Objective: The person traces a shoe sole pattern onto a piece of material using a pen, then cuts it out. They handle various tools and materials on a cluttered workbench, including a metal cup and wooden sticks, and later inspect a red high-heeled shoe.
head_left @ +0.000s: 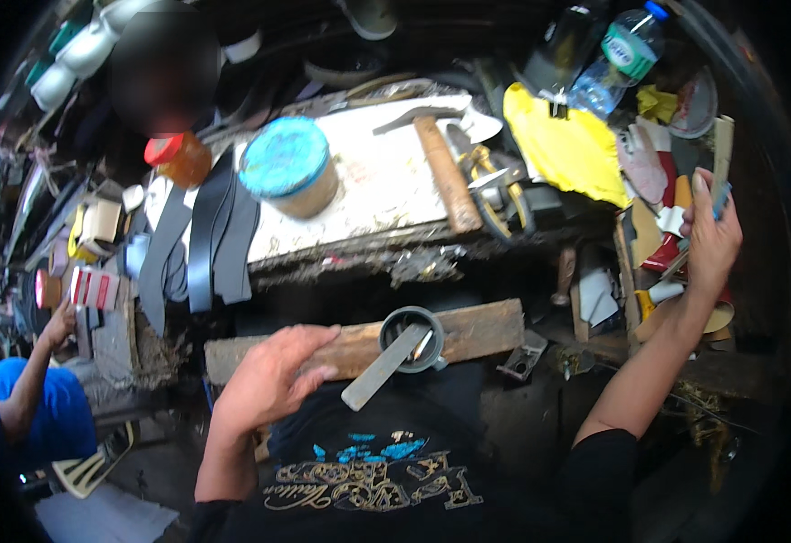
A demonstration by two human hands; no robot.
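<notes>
My left hand (273, 373) rests at the left end of a rough wooden plank (481, 328) lying across my lap, its thumb spread from the other fingers. Beside its fingertips, a small grey cup (438, 339) stands on the plank. A flat grey strip (379, 373) leans in the cup, sticking out over the near rim, with a thin pale piece inside. Far to the right, my right hand (714, 244) is raised and closed around a pale flat strip (724, 149). A bit of blue shows by its fingers; what that is, I cannot make out.
Ahead, a white-topped bench (368, 176) carries a blue-lidded tub (287, 167), hammer (447, 172), pliers (495, 176), dark strips (210, 240) and yellow sheet (567, 145). A plastic bottle (622, 63) stands behind. Scraps (658, 244) crowd the right. Another person's hand (56, 326) touches a red-and-white box (95, 288).
</notes>
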